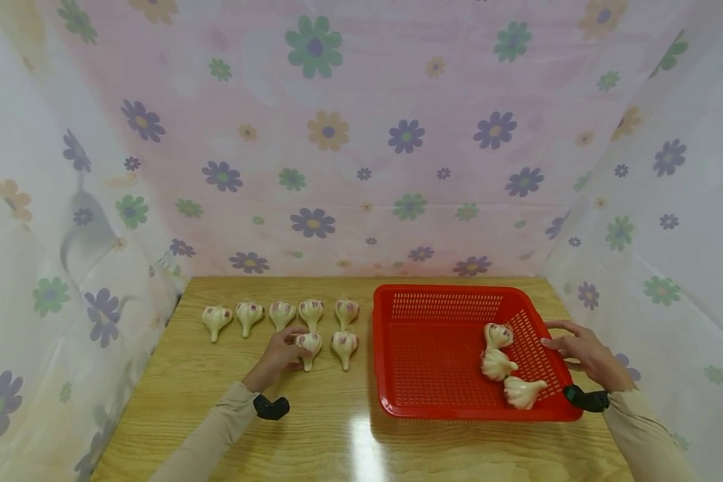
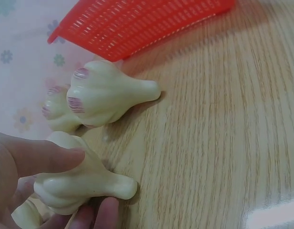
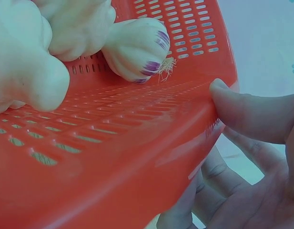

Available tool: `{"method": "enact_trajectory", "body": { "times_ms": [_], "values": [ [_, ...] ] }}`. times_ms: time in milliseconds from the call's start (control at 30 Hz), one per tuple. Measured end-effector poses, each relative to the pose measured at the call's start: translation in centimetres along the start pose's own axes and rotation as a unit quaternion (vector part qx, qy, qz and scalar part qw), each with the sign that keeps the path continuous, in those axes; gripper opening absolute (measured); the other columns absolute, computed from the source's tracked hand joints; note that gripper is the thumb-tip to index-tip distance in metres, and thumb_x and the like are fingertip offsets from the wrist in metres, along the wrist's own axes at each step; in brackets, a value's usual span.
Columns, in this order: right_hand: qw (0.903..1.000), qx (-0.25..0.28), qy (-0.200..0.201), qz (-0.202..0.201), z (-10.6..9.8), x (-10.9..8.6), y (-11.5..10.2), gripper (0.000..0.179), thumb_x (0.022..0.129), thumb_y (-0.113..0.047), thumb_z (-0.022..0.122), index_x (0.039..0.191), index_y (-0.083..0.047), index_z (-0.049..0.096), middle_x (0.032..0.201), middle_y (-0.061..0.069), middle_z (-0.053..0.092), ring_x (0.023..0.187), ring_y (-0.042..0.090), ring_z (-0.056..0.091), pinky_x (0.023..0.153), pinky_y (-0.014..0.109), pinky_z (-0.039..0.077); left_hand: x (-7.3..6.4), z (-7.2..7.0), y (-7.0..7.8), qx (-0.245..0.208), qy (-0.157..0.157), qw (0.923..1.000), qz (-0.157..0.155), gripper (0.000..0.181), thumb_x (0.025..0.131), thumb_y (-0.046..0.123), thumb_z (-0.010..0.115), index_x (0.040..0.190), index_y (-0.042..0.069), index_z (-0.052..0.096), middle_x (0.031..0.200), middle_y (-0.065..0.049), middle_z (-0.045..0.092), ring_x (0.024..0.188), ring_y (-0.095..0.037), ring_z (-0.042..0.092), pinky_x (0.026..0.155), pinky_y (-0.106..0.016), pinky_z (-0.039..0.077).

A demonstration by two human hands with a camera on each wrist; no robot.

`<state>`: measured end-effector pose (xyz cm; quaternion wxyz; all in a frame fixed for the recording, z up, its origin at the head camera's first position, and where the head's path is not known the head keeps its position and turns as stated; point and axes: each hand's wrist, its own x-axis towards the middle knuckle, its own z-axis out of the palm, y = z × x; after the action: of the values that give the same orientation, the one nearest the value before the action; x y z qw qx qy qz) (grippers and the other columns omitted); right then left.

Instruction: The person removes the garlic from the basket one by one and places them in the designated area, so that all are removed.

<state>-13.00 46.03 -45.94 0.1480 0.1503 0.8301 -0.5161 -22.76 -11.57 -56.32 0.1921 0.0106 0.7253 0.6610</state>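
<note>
My left hand [image 1: 282, 353] pinches a garlic bulb [image 2: 73, 176] between thumb and fingers, its stem pointing toward me over the wooden table. Just right of it lies another garlic bulb [image 1: 345, 346], untouched. Behind these runs a row of several more bulbs [image 1: 250, 314], stems toward me. On the right, my right hand [image 1: 587, 351] grips the side rim of a red plastic basket [image 1: 385, 375]; the right wrist view shows the thumb over the rim and the fingers outside below it. Inside the basket, along its right side, lie three garlic bulbs [image 1: 497, 365].
The wooden table [image 1: 313, 435] has a bright light reflection near its front middle. A flower-patterned curtain [image 1: 361, 134] stands behind the table and along both sides. Bulbs at the row's right end lie close to the basket's left wall.
</note>
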Motion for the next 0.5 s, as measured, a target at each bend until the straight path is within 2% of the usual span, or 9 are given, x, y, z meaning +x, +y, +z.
{"method": "enact_trajectory", "body": {
  "times_ms": [100, 333, 400, 500],
  "values": [
    [0.9999, -0.001, 0.003, 0.010, 0.0, 0.0, 0.0, 0.070, 0.093, -0.029, 0.060, 0.143, 0.004, 0.025, 0.099, 0.002, 0.065, 0.085, 0.022, 0.064, 0.078, 0.043, 0.053, 0.5, -0.2, -0.8, -0.001, -0.007, 1.0000, 0.000, 0.052, 0.080, 0.013, 0.073, 0.128, 0.012, 0.053, 0.117, -0.016, 0.047, 0.076, -0.020, 0.060, 0.063, -0.033, 0.054],
    [1.0000, -0.008, 0.002, 0.006, -0.1, 0.0, 0.1, 0.071, 0.093, -0.030, 0.061, 0.143, 0.005, 0.024, 0.101, 0.004, 0.066, 0.086, 0.022, 0.065, 0.080, 0.046, 0.052, -1.2, 0.2, 1.7, -0.002, -0.011, 0.9999, 0.010, 0.057, 0.083, 0.008, 0.069, 0.133, -0.002, 0.044, 0.120, -0.028, 0.041, 0.080, -0.028, 0.061, 0.067, -0.041, 0.055],
    [1.0000, -0.006, 0.003, 0.007, -0.1, 0.0, 0.1, 0.071, 0.092, -0.030, 0.061, 0.142, 0.005, 0.024, 0.100, 0.004, 0.066, 0.085, 0.022, 0.065, 0.080, 0.046, 0.052, -1.1, -0.1, 1.6, 0.006, -0.017, 0.9998, 0.007, 0.057, 0.084, 0.011, 0.069, 0.134, 0.000, 0.044, 0.124, -0.028, 0.039, 0.083, -0.027, 0.061, 0.070, -0.042, 0.055],
    [0.9999, -0.006, 0.004, 0.007, 0.0, 0.0, 0.1, 0.071, 0.092, -0.031, 0.061, 0.143, 0.004, 0.024, 0.100, 0.004, 0.065, 0.085, 0.022, 0.065, 0.079, 0.044, 0.053, -1.2, -0.3, 2.0, 0.023, -0.006, 0.9997, -0.001, 0.055, 0.085, 0.012, 0.069, 0.134, 0.001, 0.045, 0.127, -0.028, 0.037, 0.093, -0.029, 0.059, 0.074, -0.045, 0.053]
  ]
}}
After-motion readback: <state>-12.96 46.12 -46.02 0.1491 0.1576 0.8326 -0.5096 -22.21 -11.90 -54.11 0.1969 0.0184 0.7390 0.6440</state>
